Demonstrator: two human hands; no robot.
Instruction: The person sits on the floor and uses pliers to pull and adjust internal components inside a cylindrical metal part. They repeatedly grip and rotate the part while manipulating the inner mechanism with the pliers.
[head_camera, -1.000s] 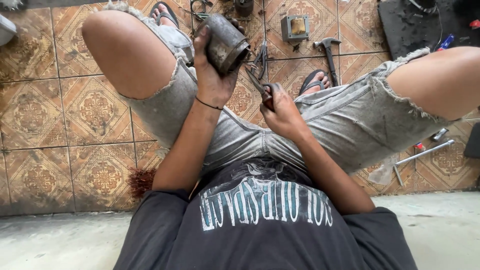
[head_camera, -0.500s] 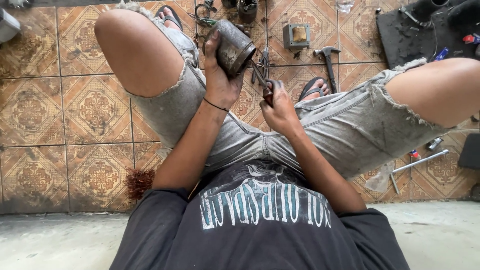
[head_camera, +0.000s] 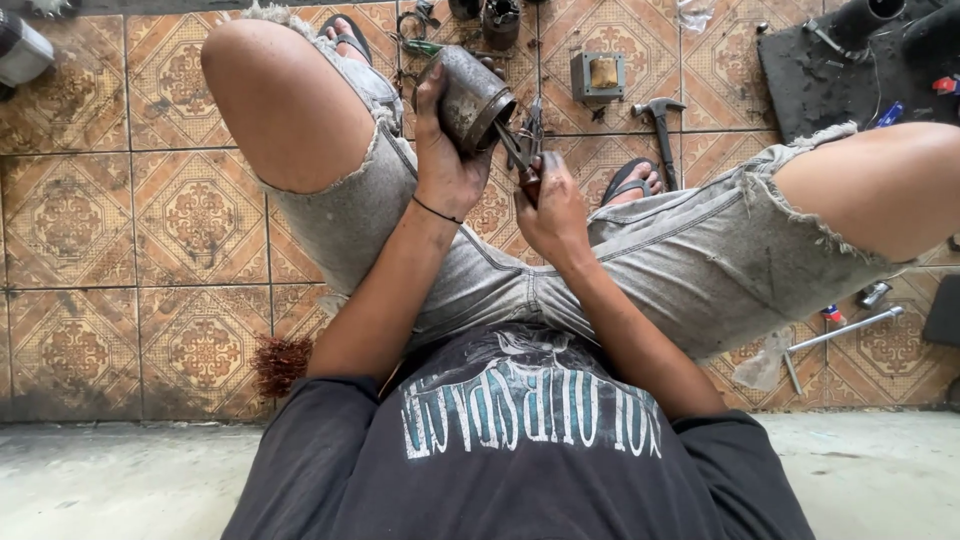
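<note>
I sit on a patterned tile floor with my knees spread. My left hand (head_camera: 443, 160) grips a grimy metal cylinder (head_camera: 473, 95), a hollow motor-like housing, tilted with its open end toward the right. My right hand (head_camera: 552, 205) is closed around the handles of pliers (head_camera: 517, 155), whose jaws reach into the cylinder's open end. Both hands are between my knees, close together.
A hammer (head_camera: 660, 115) and a small square metal block (head_camera: 598, 77) lie on the tiles ahead. A black mat (head_camera: 810, 75) with parts is at the far right. A wrench-like bar (head_camera: 838, 333) lies by my right thigh. A tuft of copper wire (head_camera: 278, 362) sits at my left hip.
The cylinder and both hands sit slightly lower and nearer in view; the pliers have shifted closer into the cylinder's open end.
</note>
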